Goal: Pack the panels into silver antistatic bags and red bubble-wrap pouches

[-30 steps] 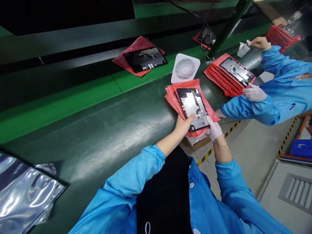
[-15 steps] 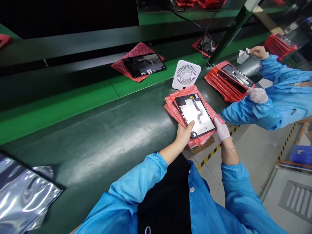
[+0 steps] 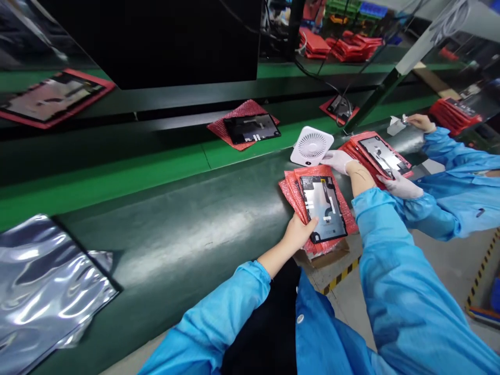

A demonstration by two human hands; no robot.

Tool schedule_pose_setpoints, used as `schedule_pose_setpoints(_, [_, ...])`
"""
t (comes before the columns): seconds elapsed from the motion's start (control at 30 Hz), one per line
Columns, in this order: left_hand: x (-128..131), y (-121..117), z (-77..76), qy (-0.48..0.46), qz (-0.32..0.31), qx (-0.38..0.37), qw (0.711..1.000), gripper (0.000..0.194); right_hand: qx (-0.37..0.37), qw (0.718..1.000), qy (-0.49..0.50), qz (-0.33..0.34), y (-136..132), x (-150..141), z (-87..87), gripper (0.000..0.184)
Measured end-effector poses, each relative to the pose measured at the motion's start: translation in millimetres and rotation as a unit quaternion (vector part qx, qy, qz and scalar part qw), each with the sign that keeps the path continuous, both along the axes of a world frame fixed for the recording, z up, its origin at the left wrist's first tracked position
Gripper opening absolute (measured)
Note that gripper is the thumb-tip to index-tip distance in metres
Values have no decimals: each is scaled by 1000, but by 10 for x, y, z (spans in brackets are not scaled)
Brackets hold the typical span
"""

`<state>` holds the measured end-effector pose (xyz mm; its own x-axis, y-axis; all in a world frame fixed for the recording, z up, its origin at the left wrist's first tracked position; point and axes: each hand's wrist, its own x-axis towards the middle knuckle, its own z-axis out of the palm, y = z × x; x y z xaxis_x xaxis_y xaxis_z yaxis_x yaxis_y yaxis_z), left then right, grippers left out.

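My bare left hand (image 3: pixel 299 233) grips the near left side of a stack of pink bubble-wrap bags (image 3: pixel 288 183), its thumb on the edge of the top tablet screen (image 3: pixel 322 208). That screen lies back side up, with a grey inner face, black border and dark flex cable. My right hand (image 3: pixel 336 160), in a white glove, is stretched out past the far end of the stack, beside a small white fan (image 3: pixel 312 146). Its fingers look extended and partly overlap the fan's lower right edge; whether they touch it I cannot tell.
A co-worker's gloved hand (image 3: pixel 402 186) is at another stack of red bags (image 3: pixel 353 146) on the right. One screen (image 3: pixel 252 128) lies on a red bag on the green strip. Silvery bags (image 3: pixel 47 291) lie at left. A slanted post (image 3: pixel 375 96) rises behind.
My right hand has left the screen's right edge and moved up and away toward the fan. My left hand keeps its hold. The co-worker's near hand has moved over their screen. The view has shifted.
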<state>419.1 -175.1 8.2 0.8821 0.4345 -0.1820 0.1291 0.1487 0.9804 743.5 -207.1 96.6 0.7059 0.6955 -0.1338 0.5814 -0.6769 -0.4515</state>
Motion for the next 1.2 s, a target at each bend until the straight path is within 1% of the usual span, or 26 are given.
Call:
schedule_pose_setpoints(0.1, [-4,6,5,-4,-1,8,1000,44,-22,999,23,29,139,-25,14,40])
schedule_pose_setpoints(0.23, [5,-27,-20,-14,6,18,1000,44,-48,997,49,43,328,-42,-16,25])
schedule_pose_setpoints(0.4, [-5,-41,8,-29,12,14,999,43,-66,994,81,35,612,-139,-77,27])
schedule_pose_setpoints(0.47, [-12,-32,38,-33,11,15,999,43,-79,991,96,51,744,-204,-83,26])
schedule_pose_setpoints(0.6, [-19,-9,86,-38,20,15,999,42,-99,982,118,105,994,-397,-99,26])
schedule_pose_setpoints(0.7, [-23,1,100,-44,21,13,999,42,-115,977,75,164,1145,-601,-134,32])
schedule_pose_setpoints(0.77, [-18,-2,103,-32,22,15,999,41,-118,973,30,193,1226,-727,-150,32])
schedule_pose_setpoints(0.87, [22,-18,103,-15,28,22,999,37,-106,976,-12,188,1256,-827,-100,18])
schedule_pose_setpoints(0.9, [47,-25,103,-9,33,25,999,34,-99,979,-27,175,1217,-832,-53,16])
schedule_pose_setpoints(0.93, [81,-30,103,-2,38,26,999,32,-82,984,-46,153,1140,-827,8,21])
schedule_pose_setpoints(1.0, [175,-31,103,22,49,17,998,30,-5,993,-86,81,866,-809,149,32])
schedule_pose_setpoints(1.03, [238,-25,102,36,52,10,998,29,49,993,-102,36,668,-809,211,35])
schedule_pose_setpoints(1.1, [394,0,100,62,60,-7,996,32,151,980,-121,-51,184,-852,273,35])
schedule_pose_setpoints(1.13, [486,18,99,73,66,-13,995,34,179,972,-127,-89,-84,-898,258,34])
schedule_pose_setpoints(1.17, [585,39,100,81,71,-16,994,37,189,965,-136,-123,-354,-961,207,32])
schedule_pose_setpoints(1.2, [689,64,102,86,74,-17,993,39,191,958,-143,-161,-613,-1033,122,32])
